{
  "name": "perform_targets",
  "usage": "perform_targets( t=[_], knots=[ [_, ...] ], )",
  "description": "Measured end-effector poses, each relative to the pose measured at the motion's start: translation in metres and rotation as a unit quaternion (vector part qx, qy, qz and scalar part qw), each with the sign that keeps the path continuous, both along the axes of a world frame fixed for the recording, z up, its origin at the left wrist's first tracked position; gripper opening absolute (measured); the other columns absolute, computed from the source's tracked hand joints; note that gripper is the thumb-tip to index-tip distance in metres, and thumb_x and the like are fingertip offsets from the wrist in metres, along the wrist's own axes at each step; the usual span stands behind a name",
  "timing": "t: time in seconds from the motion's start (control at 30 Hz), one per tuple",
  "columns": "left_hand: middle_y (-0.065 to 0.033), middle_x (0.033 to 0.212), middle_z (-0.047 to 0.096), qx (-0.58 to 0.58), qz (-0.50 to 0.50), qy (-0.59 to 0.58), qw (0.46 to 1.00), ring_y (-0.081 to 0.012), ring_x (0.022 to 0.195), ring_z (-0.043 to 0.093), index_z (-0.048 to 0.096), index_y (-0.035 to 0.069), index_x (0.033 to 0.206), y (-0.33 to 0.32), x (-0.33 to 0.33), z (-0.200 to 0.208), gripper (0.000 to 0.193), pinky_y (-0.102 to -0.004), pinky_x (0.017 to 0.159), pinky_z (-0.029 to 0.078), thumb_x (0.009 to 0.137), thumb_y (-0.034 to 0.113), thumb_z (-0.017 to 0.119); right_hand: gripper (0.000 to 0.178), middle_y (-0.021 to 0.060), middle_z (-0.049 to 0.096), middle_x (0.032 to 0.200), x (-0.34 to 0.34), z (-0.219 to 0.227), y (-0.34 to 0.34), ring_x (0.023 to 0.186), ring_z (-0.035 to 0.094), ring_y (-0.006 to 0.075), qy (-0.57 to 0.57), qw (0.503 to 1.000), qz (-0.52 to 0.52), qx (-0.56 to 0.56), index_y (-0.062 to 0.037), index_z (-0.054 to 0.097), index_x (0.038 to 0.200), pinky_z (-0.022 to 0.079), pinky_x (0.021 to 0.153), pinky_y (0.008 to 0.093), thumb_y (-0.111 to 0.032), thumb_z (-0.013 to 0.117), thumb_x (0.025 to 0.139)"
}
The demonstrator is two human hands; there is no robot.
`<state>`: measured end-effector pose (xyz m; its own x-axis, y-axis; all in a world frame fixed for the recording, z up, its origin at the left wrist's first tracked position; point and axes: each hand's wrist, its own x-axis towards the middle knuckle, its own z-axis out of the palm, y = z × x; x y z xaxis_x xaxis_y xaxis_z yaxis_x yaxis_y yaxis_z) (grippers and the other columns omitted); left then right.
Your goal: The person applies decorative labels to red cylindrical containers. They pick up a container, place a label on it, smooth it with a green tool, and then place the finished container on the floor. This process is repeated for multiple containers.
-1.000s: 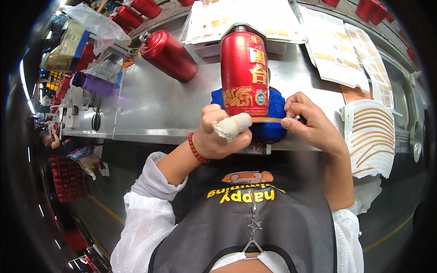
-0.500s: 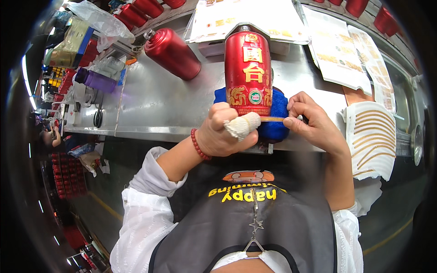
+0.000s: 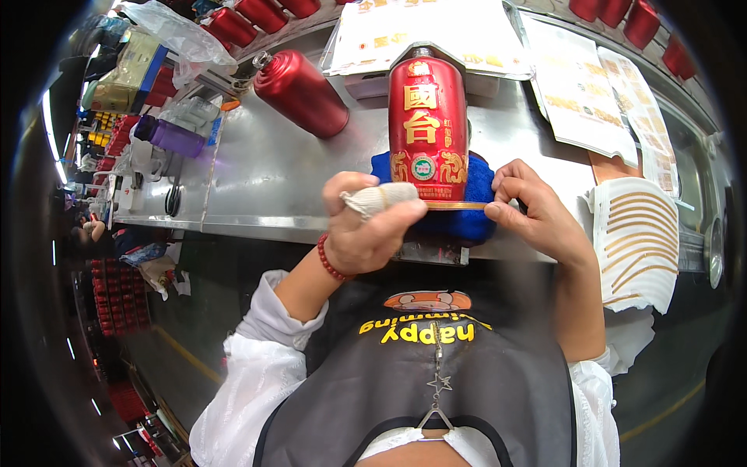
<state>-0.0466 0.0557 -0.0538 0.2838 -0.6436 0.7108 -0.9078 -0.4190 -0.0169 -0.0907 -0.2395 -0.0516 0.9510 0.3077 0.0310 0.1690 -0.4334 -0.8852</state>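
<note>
A red bottle point(image 3: 429, 101) with gold characters, a round emblem and gold ornament lies on a folded blue cloth point(image 3: 455, 226), its neck pointing away from me. Across its near end runs a thin gold strip point(image 3: 455, 205), held taut between both hands. My left hand point(image 3: 366, 229) pinches the strip's left end between thumb and fingers; a whitish fabric sleeve covers one finger, and a red bead bracelet circles the wrist. The right end is pinched by my right hand point(image 3: 537, 206), just beside the cloth. Whether the strip touches the bottle I cannot tell.
A plain red bottle point(image 3: 302, 95) stands at the left on the metal table point(image 3: 257, 175). Label sheets point(image 3: 424, 31) lie at the back and right point(image 3: 576, 93). A white backing sheet with gold strips point(image 3: 636, 241) hangs over the right front edge. A purple bottle point(image 3: 173, 138) is farther left.
The decorated bottle has turned slightly, its emblem shifting left and more lettering showing on the right. My left hand has moved a little left with the strip end; the right hand stays almost still.
</note>
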Motion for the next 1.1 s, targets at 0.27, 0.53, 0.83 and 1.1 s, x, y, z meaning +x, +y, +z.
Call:
perform_targets(
  t=[0.27,0.53,0.83,1.1],
  knots=[
    [0.0123,0.116,0.069,0.04,0.0,-0.017,0.999,-0.019,0.116,0.042,0.074,0.028,0.121,-0.003,0.003,0.009,0.041,-0.0369,0.099,0.033,0.081,0.019,0.074,0.026,0.0067,0.05,0.104,0.002,-0.002,0.001,0.097,0.049,0.0175,0.034,0.999,0.0,0.026,-0.002,0.053,0.084,0.042,0.085,0.0287,-0.02,0.07,0.093],
    [0.0184,0.117,0.067,0.007,-0.002,-0.017,1.0,-0.0168,0.111,0.042,0.075,0.031,0.119,-0.01,0.007,0.001,0.045,-0.0361,0.096,0.029,0.075,0.021,0.077,0.027,0.0057,0.049,0.104,0.001,0.004,0.002,0.097,0.048,0.0164,0.035,0.999,0.001,0.015,-0.0019,0.054,0.084,0.041,0.085,0.0275,-0.021,0.07,0.094],
    [-0.009,0.121,0.059,-0.079,0.04,0.116,0.989,-0.0255,0.116,0.044,0.075,0.017,0.112,0.019,-0.023,-0.033,0.041,-0.036,0.09,0.046,0.075,0.002,0.079,0.027,0.0049,0.048,0.104,-0.003,0.003,-0.001,0.093,0.047,0.0141,0.032,0.999,-0.004,0.039,-0.0027,0.054,0.086,0.041,0.08,0.0262,-0.023,0.07,0.094],
    [-0.0004,0.119,0.059,-0.047,-0.066,-0.024,0.996,-0.0214,0.107,0.045,0.072,0.027,0.095,-0.002,0.003,-0.017,0.028,-0.0374,0.082,0.039,0.07,0.015,0.078,0.028,0.0055,0.047,0.105,-0.007,0.011,-0.006,0.091,0.044,0.0134,-0.001,0.999,-0.012,0.037,-0.0035,0.052,0.085,0.038,0.076,0.0241,-0.023,0.07,0.094]
  ],
)
